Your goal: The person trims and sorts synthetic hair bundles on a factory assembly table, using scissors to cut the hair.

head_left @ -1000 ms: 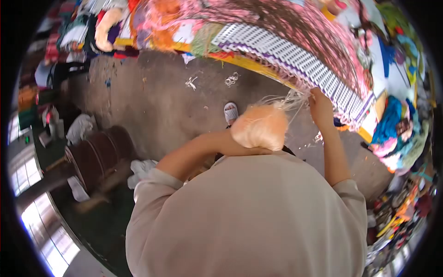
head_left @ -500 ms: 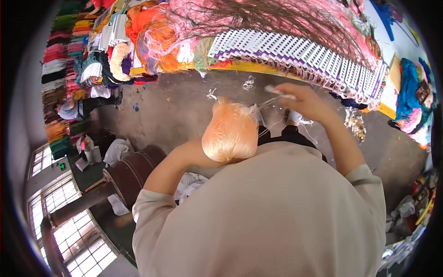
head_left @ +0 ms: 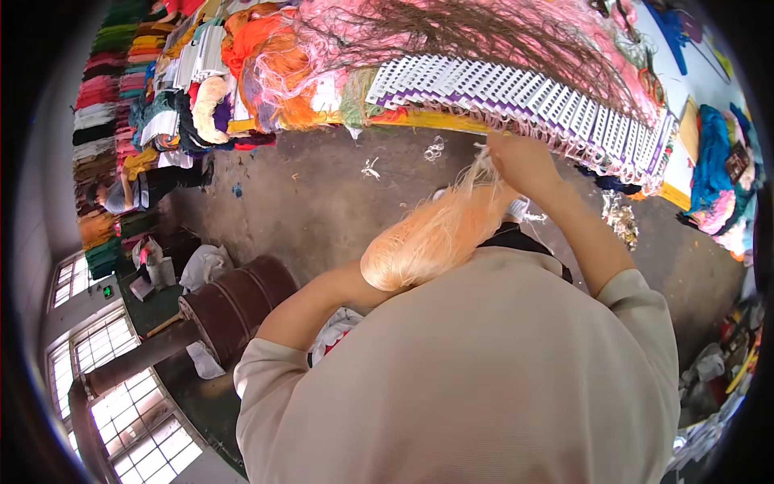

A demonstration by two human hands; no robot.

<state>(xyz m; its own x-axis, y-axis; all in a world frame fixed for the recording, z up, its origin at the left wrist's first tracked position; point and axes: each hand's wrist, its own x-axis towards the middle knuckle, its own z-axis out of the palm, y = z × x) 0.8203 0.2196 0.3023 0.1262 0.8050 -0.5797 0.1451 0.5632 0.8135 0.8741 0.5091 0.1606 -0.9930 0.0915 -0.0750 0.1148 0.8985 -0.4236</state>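
A peach-coloured skein of thread point(head_left: 427, 238) stretches across in front of my body, slanting up to the right. My left forearm point(head_left: 334, 290) runs in to its lower left end, where the skein covers my left hand and its fingers. At the upper right end, my right hand point(head_left: 520, 164) is closed on the strands, beside a white tie point(head_left: 484, 155). Loose strands fan out between this hand and the thick middle of the skein.
A yellow-edged table point(head_left: 435, 120) ahead carries striped cards point(head_left: 516, 93) and heaps of pink, brown and orange thread. White scraps point(head_left: 370, 168) lie on the floor. A rusty drum point(head_left: 234, 302) with a pipe stands at left; another person point(head_left: 125, 194) is by the coloured skeins.
The skein has gone from a rounded bundle to a long stretched shape. My right hand has moved from holding loose white threads to gripping the skein's upper end.
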